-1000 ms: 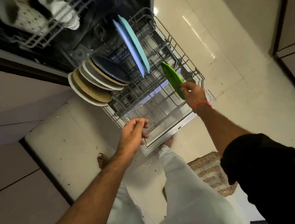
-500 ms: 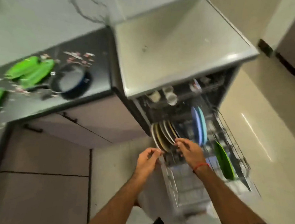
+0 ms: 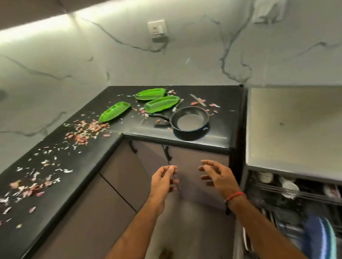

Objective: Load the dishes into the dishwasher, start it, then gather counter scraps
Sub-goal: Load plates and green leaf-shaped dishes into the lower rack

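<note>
Black countertop (image 3: 98, 155) carries onion-skin scraps (image 3: 84, 132), three green leaf-shaped plates (image 3: 114, 111) and a dark pan (image 3: 190, 120); well below them, left hand (image 3: 163, 181) and right hand (image 3: 216, 176) hover empty, fingers loosely curled, beside the open dishwasher (image 3: 304, 200).

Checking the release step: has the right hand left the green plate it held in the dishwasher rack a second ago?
Yes. The right hand now hangs empty in front of the cabinet doors, left of the open dishwasher, below the counter.
</note>
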Demonstrator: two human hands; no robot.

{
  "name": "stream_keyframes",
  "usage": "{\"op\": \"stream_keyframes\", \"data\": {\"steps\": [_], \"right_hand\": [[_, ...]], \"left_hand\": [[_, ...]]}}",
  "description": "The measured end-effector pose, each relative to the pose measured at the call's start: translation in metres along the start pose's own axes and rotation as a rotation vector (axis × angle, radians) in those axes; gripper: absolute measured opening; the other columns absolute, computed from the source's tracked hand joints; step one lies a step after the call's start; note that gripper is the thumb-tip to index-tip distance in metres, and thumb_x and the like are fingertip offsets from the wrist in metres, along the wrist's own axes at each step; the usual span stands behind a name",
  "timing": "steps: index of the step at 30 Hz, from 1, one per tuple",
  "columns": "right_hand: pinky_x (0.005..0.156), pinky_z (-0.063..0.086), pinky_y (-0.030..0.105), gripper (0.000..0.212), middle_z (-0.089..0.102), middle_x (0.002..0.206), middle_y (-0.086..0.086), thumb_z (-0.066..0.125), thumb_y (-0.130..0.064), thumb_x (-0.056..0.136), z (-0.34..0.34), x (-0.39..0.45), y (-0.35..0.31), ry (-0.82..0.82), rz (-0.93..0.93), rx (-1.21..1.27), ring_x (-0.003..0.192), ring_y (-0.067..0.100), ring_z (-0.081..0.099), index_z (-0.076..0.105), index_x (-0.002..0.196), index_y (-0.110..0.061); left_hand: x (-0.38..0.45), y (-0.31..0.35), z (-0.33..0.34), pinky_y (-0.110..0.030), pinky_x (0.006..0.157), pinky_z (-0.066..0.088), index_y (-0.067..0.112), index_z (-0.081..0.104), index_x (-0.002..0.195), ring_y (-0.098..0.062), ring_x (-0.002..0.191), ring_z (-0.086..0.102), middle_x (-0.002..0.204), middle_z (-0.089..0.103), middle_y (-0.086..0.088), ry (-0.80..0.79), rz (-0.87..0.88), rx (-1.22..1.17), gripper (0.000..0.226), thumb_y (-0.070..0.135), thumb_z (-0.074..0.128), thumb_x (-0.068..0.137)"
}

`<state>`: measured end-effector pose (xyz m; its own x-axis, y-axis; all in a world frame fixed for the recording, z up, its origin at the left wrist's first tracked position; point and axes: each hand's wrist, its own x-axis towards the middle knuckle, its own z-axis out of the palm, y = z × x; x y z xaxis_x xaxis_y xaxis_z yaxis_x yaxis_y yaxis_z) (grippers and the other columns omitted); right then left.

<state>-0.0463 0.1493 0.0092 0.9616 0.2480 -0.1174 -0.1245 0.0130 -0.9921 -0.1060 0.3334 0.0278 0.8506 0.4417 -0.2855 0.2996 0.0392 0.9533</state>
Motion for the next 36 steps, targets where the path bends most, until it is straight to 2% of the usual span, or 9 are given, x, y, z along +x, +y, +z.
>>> {"op": "stream_keyframes", "data": {"steps": [7, 9, 13, 15, 19, 25, 28, 33, 36], "right_hand": [[0.077, 0.056, 0.038, 0.025, 0.07, 0.114, 0.002, 0.053, -0.011, 0.099, 0.15, 0.117, -0.017, -0.079, 0.074, 0.113, 0.093, 0.025, 0.066, 0.06, 0.122, -0.019], [0.082, 0.056, 0.038, 0.03, 0.067, 0.12, 0.001, 0.052, -0.012, 0.1, 0.202, 0.158, -0.021, -0.089, 0.105, 0.123, 0.101, 0.024, 0.065, 0.057, 0.129, -0.017], [0.086, 0.055, 0.033, 0.033, 0.063, 0.125, -0.005, 0.053, -0.014, 0.099, 0.282, 0.224, -0.034, -0.134, 0.124, 0.08, 0.11, 0.02, 0.064, 0.053, 0.13, -0.027], [0.085, 0.055, 0.032, 0.033, 0.063, 0.125, -0.004, 0.055, -0.014, 0.099, 0.311, 0.25, -0.04, -0.124, 0.128, 0.065, 0.11, 0.02, 0.064, 0.054, 0.128, -0.028], [0.087, 0.055, 0.034, 0.034, 0.065, 0.123, -0.004, 0.056, -0.014, 0.098, 0.346, 0.28, -0.047, -0.11, 0.151, 0.018, 0.108, 0.02, 0.065, 0.054, 0.131, -0.024], [0.09, 0.053, 0.041, 0.025, 0.068, 0.119, 0.001, 0.054, -0.013, 0.099, 0.362, 0.319, -0.064, -0.056, 0.163, -0.009, 0.106, 0.025, 0.066, 0.06, 0.121, -0.024], [0.089, 0.054, 0.044, 0.022, 0.071, 0.114, 0.004, 0.054, -0.014, 0.099, 0.364, 0.332, -0.068, -0.019, 0.157, -0.009, 0.104, 0.028, 0.068, 0.063, 0.118, -0.019], [0.091, 0.053, 0.049, 0.02, 0.072, 0.111, 0.008, 0.053, -0.012, 0.099, 0.364, 0.339, -0.066, -0.013, 0.167, -0.039, 0.102, 0.033, 0.068, 0.064, 0.116, -0.015], [0.09, 0.053, 0.048, 0.019, 0.073, 0.11, 0.007, 0.054, -0.012, 0.098, 0.36, 0.341, -0.061, -0.012, 0.18, -0.058, 0.1, 0.031, 0.069, 0.066, 0.112, -0.018]], "left_hand": [[0.163, 0.02, -0.131, -0.034, 0.065, 0.049, 0.015, 0.069, 0.108, -0.013, 0.068, 0.067, 0.098, 0.072, 0.001, 0.136, -0.008, -0.083, 0.018, 0.025, 0.057, 0.101], [0.223, 0.029, -0.173, -0.032, 0.061, 0.05, 0.015, 0.068, 0.106, -0.015, 0.067, 0.066, 0.097, 0.071, -0.002, 0.154, -0.021, -0.115, 0.015, 0.025, 0.057, 0.101], [0.319, 0.053, -0.234, -0.024, 0.046, 0.046, 0.018, 0.062, 0.1, -0.015, 0.06, 0.062, 0.09, 0.066, -0.001, 0.165, -0.105, -0.194, 0.009, 0.024, 0.056, 0.102], [0.359, 0.061, -0.256, -0.024, 0.046, 0.045, 0.02, 0.059, 0.104, -0.016, 0.061, 0.062, 0.09, 0.065, 0.0, 0.158, -0.17, -0.262, 0.007, 0.025, 0.054, 0.102], [0.421, 0.069, -0.282, -0.029, 0.057, 0.047, 0.017, 0.052, 0.125, -0.019, 0.069, 0.062, 0.096, 0.066, 0.0, 0.153, -0.285, -0.382, 0.023, 0.026, 0.049, 0.104], [0.491, 0.078, -0.29, -0.028, 0.056, 0.048, 0.016, 0.048, 0.138, -0.017, 0.073, 0.063, 0.097, 0.065, -0.001, 0.162, -0.402, -0.563, 0.037, 0.034, 0.045, 0.106], [0.519, 0.079, -0.292, -0.028, 0.051, 0.052, 0.014, 0.044, 0.139, -0.019, 0.077, 0.066, 0.101, 0.066, -0.006, 0.152, -0.458, -0.619, 0.042, 0.039, 0.044, 0.106], [0.554, 0.072, -0.293, -0.024, 0.04, 0.053, 0.01, 0.049, 0.133, -0.022, 0.074, 0.067, 0.096, 0.067, -0.01, 0.153, -0.532, -0.698, 0.046, 0.044, 0.048, 0.103], [0.575, 0.066, -0.292, -0.022, 0.037, 0.051, 0.007, 0.047, 0.14, -0.021, 0.072, 0.065, 0.112, 0.066, -0.01, 0.186, -0.535, -0.702, 0.044, 0.035, 0.044, 0.106]]}}
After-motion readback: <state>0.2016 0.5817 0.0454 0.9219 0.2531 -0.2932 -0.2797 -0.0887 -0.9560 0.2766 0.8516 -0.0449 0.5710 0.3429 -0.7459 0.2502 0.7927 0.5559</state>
